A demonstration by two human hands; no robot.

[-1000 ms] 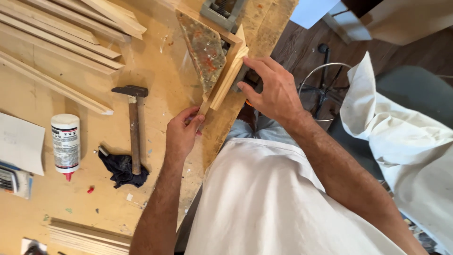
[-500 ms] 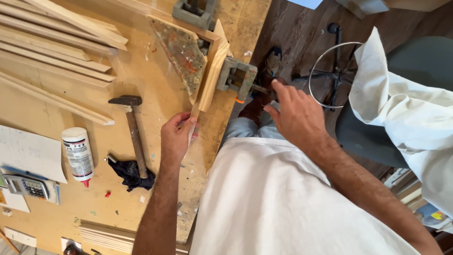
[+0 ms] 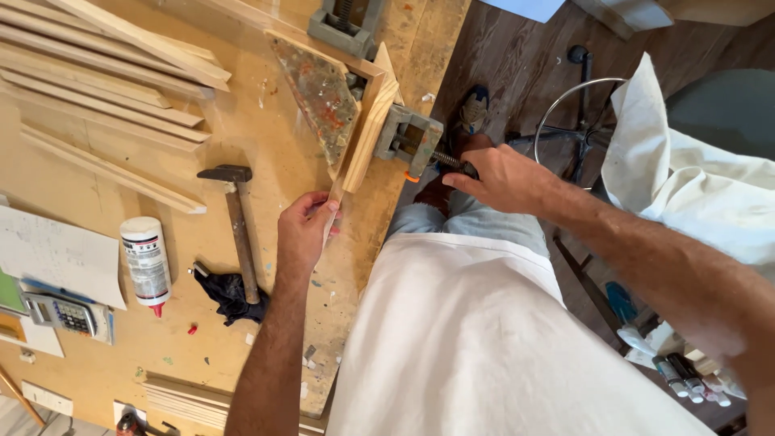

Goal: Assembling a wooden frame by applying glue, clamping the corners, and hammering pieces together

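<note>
Wood strip (image 3: 365, 137) pinched by left hand (image 3: 303, 230) — right hand (image 3: 504, 178) seemingly clenched round clamp handle (image 3: 452, 161).

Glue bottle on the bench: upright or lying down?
Lying down. The glue bottle rests on its side on the bench, red tip toward the near edge, beside the hammer.

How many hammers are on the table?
1. The hammer lies on the workbench, left of the left hand, its handle end resting on a black rag. Others could be out of view.
</note>
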